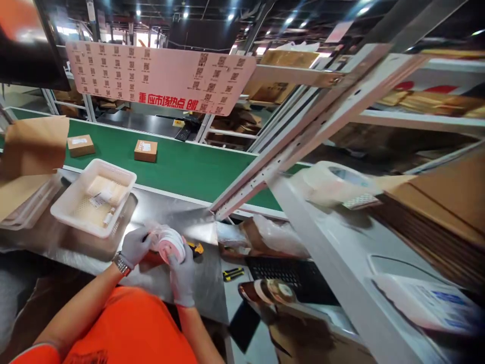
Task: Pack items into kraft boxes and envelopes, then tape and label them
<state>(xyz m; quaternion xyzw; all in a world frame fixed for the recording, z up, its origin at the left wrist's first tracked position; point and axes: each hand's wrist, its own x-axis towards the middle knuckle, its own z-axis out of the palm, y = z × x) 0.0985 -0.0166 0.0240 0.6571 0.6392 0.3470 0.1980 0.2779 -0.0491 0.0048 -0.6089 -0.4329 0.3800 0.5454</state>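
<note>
My right hand [182, 273], in a grey glove, is wrapped round a round white-and-pink item [171, 242] with a ridged white side. The frame does not show its exact kind. Clear plastic film [153, 230] sticks out at its left side, and my gloved left hand [135, 246] pinches it. Both hands are above the metal table [159, 207]. Just right of my right hand lies a yellow-and-black tool [197, 248], partly covered by it. A white plastic basket [62, 217] with a few small packages in it stands to the left.
Beyond the table runs a green conveyor belt [197, 169] carrying two small cardboard boxes [146, 150]. A slanted metal post [265, 174] rises at the right. Beside it are a utility knife [233, 274], a keyboard [276, 271] and a shelf with tape rolls [322, 182].
</note>
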